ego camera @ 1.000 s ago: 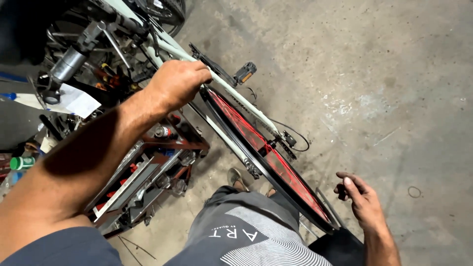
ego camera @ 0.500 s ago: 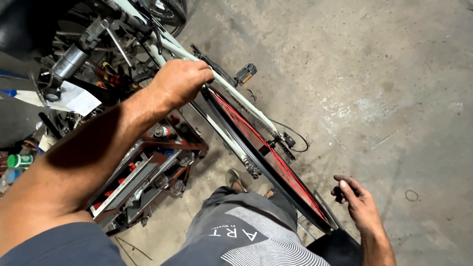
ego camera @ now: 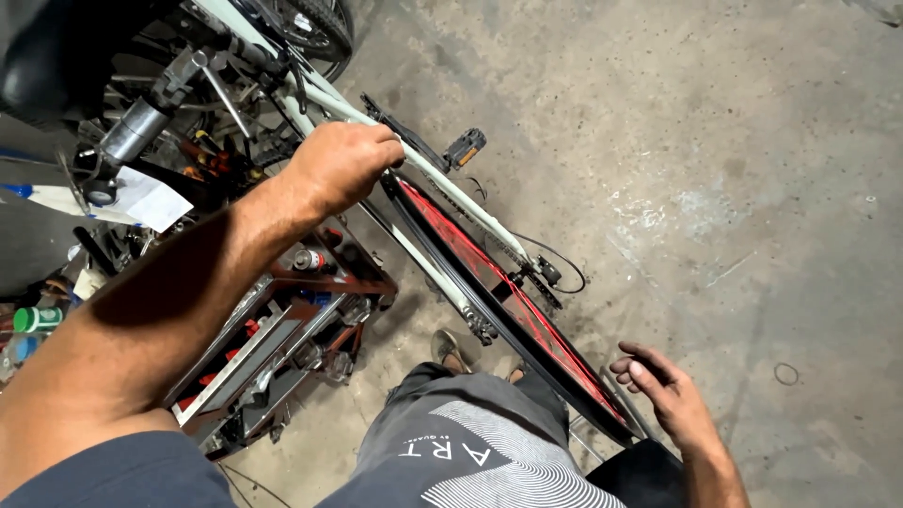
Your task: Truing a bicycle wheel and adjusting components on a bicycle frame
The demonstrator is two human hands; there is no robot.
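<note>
front tyre [ego camera: 315,23] cut off at top edge

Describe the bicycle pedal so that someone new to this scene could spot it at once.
Start at the pale bicycle frame crossing the concrete floor. Just right of the left hand gripping the frame, a small black pedal sticks out over the bare floor. Its orange reflector sets it apart from the red-rimmed wheel below.

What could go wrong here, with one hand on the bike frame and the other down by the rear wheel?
1. The right hand hangs open beside the rear wheel; if the wheel turns, its fingers could get caught in the spokes.
2. Only the left hand grips the frame tube; the bike might tip.
3. The open toolbox sits close to the foot, a likely trip hazard.
</note>
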